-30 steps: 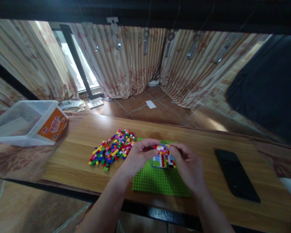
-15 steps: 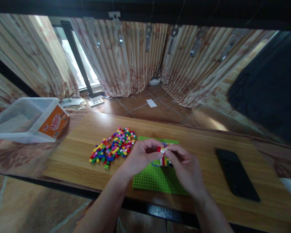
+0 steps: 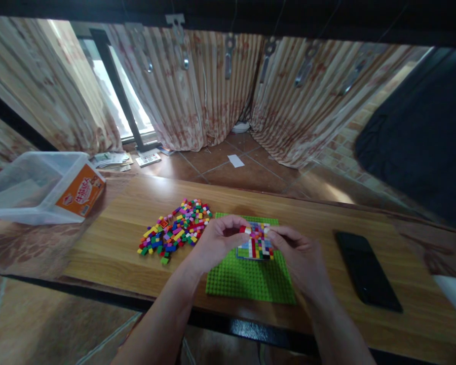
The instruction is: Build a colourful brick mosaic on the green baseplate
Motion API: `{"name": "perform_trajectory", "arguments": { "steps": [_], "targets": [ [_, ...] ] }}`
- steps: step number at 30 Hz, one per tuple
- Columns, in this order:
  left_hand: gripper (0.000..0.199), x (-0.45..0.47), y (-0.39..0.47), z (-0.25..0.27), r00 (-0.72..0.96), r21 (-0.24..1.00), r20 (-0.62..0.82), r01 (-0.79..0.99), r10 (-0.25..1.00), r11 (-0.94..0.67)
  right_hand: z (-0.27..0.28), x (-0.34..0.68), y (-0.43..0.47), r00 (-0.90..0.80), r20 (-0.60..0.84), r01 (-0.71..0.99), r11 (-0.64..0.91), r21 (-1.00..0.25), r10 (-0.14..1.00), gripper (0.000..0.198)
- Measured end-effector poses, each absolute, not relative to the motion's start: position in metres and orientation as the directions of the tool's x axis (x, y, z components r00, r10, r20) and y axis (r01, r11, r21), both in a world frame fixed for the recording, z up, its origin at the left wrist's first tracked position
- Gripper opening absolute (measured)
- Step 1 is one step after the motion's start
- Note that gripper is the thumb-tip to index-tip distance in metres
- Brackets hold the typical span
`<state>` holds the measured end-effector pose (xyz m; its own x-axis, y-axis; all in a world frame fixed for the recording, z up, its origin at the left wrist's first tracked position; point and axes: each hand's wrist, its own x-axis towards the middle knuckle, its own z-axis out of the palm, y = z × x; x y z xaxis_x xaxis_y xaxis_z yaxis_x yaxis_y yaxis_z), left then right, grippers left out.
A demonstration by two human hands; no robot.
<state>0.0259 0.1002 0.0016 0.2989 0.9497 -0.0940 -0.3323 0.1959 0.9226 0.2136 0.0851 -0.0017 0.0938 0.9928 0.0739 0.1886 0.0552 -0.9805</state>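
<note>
As hands (image 3: pixel 219 243) (image 3: pixel 299 249) flank it, brick panel (image 3: pixel 257 246), red strip (image 3: pixel 253 248) pointing away

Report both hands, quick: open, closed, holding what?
Left hand: closed, pinching a small red-and-white piece.
Right hand: cannot be told; thumb and finger sit close around a tiny white piece, possibly held.

Left hand (image 3: pixel 216 244), between six and seven o'clock: ungloved; nail detail too small to tell. Left forearm (image 3: pixel 161 314), seven o'clock: bare to the lower edge of view, tapering handward. Right hand (image 3: pixel 302 253), toward four o'clock: ungloved. Right forearm (image 3: pixel 334 322), between four and five o'clock: bare, likewise tapering.
</note>
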Motion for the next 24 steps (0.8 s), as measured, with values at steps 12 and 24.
{"name": "perform_trajectory", "arguments": {
  "steps": [12, 24],
  "targets": [
    [0.021, 0.021, 0.110, -0.007, -0.045, 0.957, -0.191, -0.232, 0.981, 0.176, -0.010, 0.224, 0.088, -0.071, 0.302, 0.705, 0.262, -0.659, 0.951, 0.020],
    [0.021, 0.020, 0.108, -0.006, -0.023, 0.953, -0.200, -0.237, 0.980, 0.189, -0.013, 0.218, 0.093, -0.202, 0.414, 0.830, 0.380, -0.409, 0.887, 0.022]
  ]
}}
